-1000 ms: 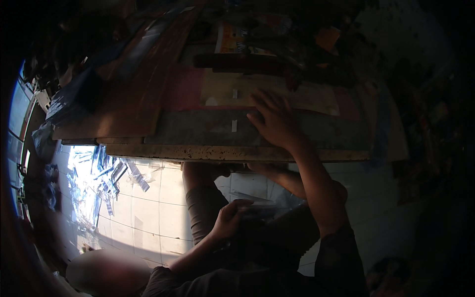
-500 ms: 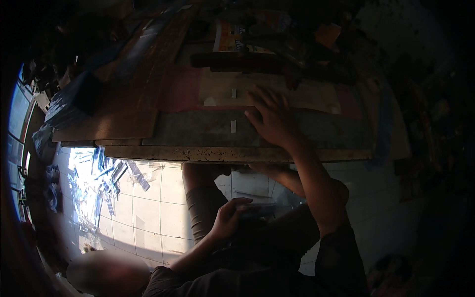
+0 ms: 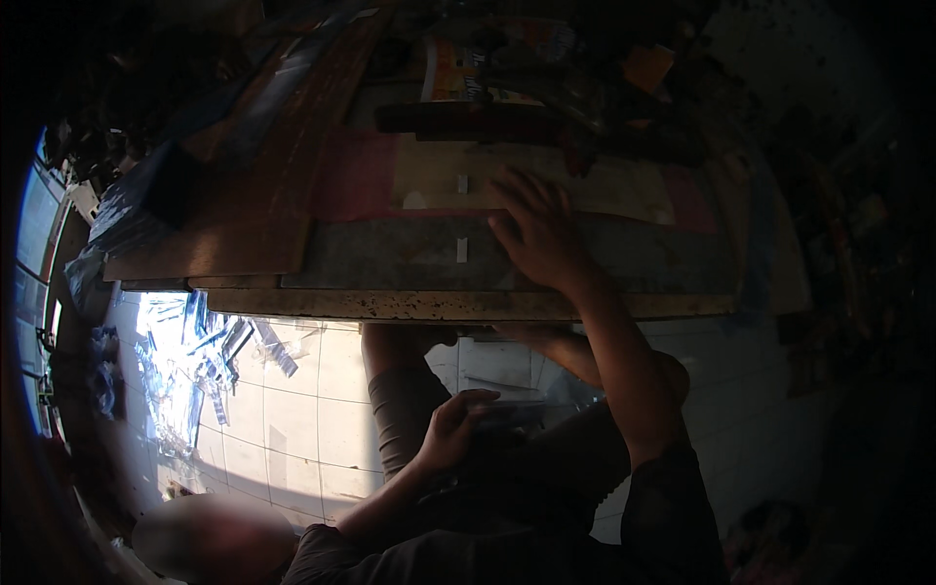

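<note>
- Can make out a dark glossy packet [image 3: 512, 417] at the lap, with contents too dim to tell.
- Curled at its left end with the left hand [image 3: 451, 431]; cannot tell whether gripping it or only touching.
- Laid over the table with the right hand [image 3: 539, 234], palm down, with fingers spread and open.
- Can find the pale strip [image 3: 624, 198] beneath the right fingertips, reaching past them on both sides, on top of a pink sheet [image 3: 353, 175].
- Set left of that hand, 2 small white tabs [image 3: 462, 251]: 1 on the strip, 1 on the gray board [image 3: 380, 249].
- Placed just beyond the strip, a dark bar [image 3: 463, 121].
- Scattered on the tiled floor [image 3: 292, 419], bright scraps [image 3: 185, 341].
</note>
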A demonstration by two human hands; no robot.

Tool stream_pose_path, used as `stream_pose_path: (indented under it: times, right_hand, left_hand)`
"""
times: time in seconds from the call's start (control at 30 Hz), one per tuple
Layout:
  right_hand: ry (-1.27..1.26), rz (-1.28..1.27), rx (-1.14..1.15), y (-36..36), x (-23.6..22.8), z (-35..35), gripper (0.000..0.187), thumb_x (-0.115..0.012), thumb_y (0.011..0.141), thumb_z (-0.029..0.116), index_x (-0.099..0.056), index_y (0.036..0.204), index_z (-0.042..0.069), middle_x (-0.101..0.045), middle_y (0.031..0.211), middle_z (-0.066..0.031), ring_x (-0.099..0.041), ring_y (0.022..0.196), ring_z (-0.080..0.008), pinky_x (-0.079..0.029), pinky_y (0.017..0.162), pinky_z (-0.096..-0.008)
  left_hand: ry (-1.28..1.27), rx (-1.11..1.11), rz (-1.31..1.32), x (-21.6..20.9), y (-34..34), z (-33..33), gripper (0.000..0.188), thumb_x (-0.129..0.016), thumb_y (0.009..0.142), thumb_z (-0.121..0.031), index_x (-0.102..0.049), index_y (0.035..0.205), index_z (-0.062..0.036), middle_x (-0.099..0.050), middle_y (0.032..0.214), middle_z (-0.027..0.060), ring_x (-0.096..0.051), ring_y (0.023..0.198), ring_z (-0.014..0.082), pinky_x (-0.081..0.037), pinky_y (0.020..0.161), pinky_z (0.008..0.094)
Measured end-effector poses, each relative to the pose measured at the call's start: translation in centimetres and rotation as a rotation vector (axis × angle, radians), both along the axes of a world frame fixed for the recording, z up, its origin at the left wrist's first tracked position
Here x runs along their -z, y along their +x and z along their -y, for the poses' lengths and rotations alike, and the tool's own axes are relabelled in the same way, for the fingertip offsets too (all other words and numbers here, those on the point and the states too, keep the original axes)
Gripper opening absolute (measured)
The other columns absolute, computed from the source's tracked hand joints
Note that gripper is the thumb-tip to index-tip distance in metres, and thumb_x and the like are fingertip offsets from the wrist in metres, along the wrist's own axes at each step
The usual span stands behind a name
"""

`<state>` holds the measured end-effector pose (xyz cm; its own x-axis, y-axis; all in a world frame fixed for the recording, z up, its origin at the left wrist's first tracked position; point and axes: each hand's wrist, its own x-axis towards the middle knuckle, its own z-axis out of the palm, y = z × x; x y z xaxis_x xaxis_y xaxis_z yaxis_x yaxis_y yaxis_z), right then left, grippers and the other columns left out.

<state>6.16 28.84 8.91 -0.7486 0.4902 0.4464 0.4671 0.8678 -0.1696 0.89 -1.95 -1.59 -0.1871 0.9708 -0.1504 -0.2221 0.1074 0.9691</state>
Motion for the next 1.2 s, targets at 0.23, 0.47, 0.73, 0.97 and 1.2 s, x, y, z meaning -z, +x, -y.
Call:
stream_pose_path:
  times: [0.23,0.47,0.73,0.97,1.2]
  right_hand:
    - [-0.038,0.024,-0.032,0.2,-0.6,0.1,0.055,-0.059,0.099,0.038,-0.054,0.145,0.007,-0.044,0.157,-0.0148,-0.037,0.149,-0.032,-0.026,0.122,-0.0565]
    - [-0.023,0.042,-0.023,0.2,-0.5,0.5,0.058,-0.059,0.099,0.042,-0.053,0.146,0.008,-0.043,0.158,-0.0143,-0.036,0.149,-0.0321,-0.025,0.122,-0.0567]
    - [-0.051,0.079,0.002,0.2,-0.9,0.7,0.057,-0.06,0.101,0.037,-0.049,0.152,0.013,-0.04,0.161,-0.0115,-0.033,0.15,-0.0308,-0.024,0.122,-0.0522]
    - [-0.108,0.006,-0.063,0.4,-1.1,0.5,0.058,-0.067,0.095,0.027,-0.051,0.149,0.013,-0.042,0.16,-0.0115,-0.035,0.149,-0.0318,-0.025,0.121,-0.0526]
    - [-0.1,-0.017,-0.133,0.7,-1.3,0.3,0.054,-0.068,0.094,0.032,-0.058,0.14,0.006,-0.05,0.153,-0.0151,-0.041,0.147,-0.0311,-0.026,0.121,-0.0545]
  left_hand:
    - [-0.026,-0.005,-0.033,-0.9,-0.1,-0.1,0.027,-0.054,0.105,-0.011,-0.064,0.127,0.0019,-0.074,0.118,0.0135,-0.067,0.114,0.0178,-0.05,0.1,0.032]
    - [-0.075,-0.051,0.058,0.5,0.3,0.3,0.026,-0.055,0.105,-0.011,-0.065,0.125,0.0017,-0.074,0.117,0.0137,-0.068,0.113,0.018,-0.05,0.1,0.0319]
    - [-0.019,-0.044,-0.067,-0.6,-0.1,0.3,0.026,-0.056,0.104,-0.011,-0.065,0.125,0.0019,-0.074,0.116,0.0137,-0.068,0.112,0.018,-0.051,0.099,0.0321]
    - [-0.079,-0.052,0.067,-0.1,-0.2,0.7,0.026,-0.056,0.104,-0.011,-0.064,0.124,0.0032,-0.073,0.117,0.014,-0.068,0.113,0.0184,-0.051,0.1,0.0321]
    - [-0.01,-0.066,0.106,0.9,-0.5,1.1,0.026,-0.057,0.105,-0.013,-0.064,0.124,0.0038,-0.072,0.121,0.0144,-0.066,0.116,0.0187,-0.05,0.101,0.0325]
